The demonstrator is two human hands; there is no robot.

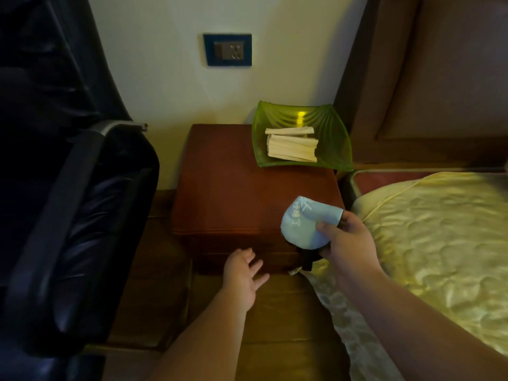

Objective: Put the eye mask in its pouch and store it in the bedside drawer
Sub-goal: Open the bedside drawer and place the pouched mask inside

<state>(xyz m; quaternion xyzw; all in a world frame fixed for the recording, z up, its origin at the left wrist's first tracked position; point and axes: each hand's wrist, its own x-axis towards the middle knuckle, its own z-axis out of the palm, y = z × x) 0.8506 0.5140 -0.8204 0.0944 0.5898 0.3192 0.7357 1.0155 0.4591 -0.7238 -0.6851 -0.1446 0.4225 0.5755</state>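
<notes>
My right hand [347,240] grips a light blue eye mask [301,222] folded over, with its black strap [306,261] hanging below, over the front right corner of the bedside table [233,193]. My left hand [243,270] is open with fingers spread, in front of the table's dark drawer front [220,253], close to it; I cannot tell whether it touches. The drawer looks closed. No pouch is visible.
A green glass dish [338,149] holding several pale sticks sits at the table's back right. A black office chair [68,215] stands at the left, the bed with a yellowish quilt [439,229] at the right. A wall socket [227,50] is above.
</notes>
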